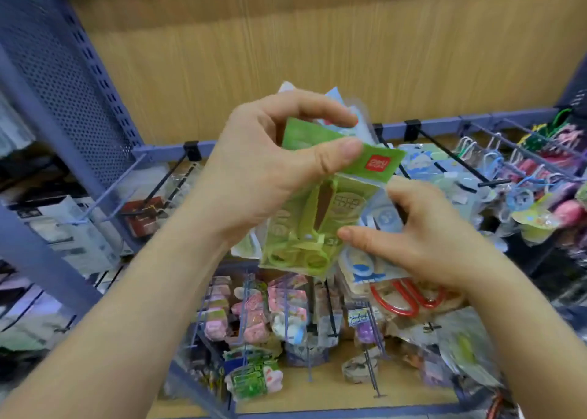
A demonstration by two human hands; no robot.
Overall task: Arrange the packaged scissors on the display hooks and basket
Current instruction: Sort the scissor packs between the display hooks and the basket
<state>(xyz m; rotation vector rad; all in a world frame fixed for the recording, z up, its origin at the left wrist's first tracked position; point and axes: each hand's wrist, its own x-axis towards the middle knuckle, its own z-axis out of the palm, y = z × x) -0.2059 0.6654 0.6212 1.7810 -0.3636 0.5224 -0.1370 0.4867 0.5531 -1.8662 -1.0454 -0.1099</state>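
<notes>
While the left hand (270,177) pinches the green pack (314,228) by its header card, thumb on the front and forefinger curled over the top, the pack hangs tilted at the middle of the frame; its card is bright green with a red logo (378,164) at the upper right corner; under clear plastic lie green scissors, loops down, with a brown wedge along the blades. Just right of it, the right hand (425,240) grips a blue pack (382,218), fingers curled round it, thumb reaching to the green pack's edge; below that hand shows a red-handled pack (403,294). Hooks (451,156) at the right of the frame carry packs with pastel loops; lower centre, wire pegs (244,310) hold pink packs (254,313); whether any of the wire there is a basket I cannot tell.
</notes>
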